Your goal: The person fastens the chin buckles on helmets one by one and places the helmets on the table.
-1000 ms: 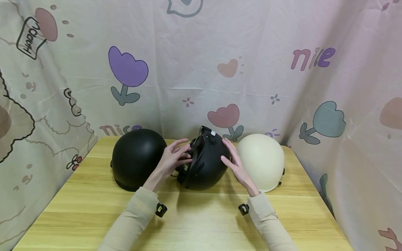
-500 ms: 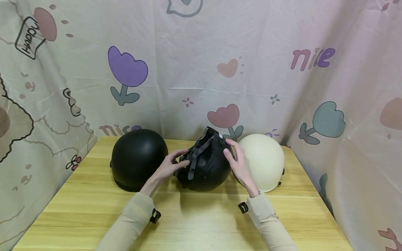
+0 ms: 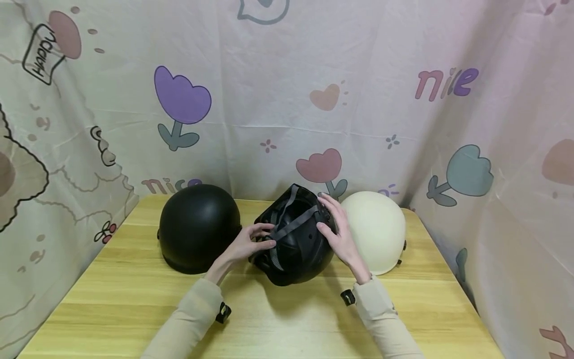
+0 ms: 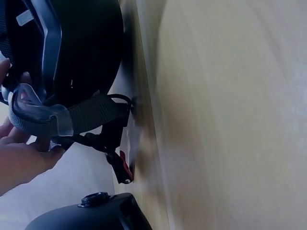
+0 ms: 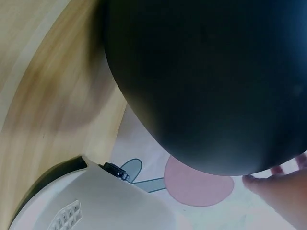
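Note:
A black helmet (image 3: 300, 244) is tilted in the middle of the table, its hollow inside with grey straps turned toward me in the head view. My left hand (image 3: 248, 242) holds its left rim by the chin straps. In the left wrist view, a grey strap (image 4: 91, 115) with a clear sleeve partly hides the fingers of that hand (image 4: 24, 158). A buckle with a red part (image 4: 122, 167) dangles below. My right hand (image 3: 338, 227) grips the right side of the shell, fingers and thumb spread apart. The right wrist view shows its thumb (image 5: 259, 182) at the shell's edge.
Another black helmet (image 3: 199, 229) sits dome up on the left, close to my left hand. A cream helmet (image 3: 374, 232) stands on the right, just behind my right hand. The wooden table (image 3: 287, 329) ends at a printed curtain (image 3: 269, 99).
The middle helmet has turned over so its inside and straps face me. My left hand has shifted slightly lower at the rim; the right stays on the shell.

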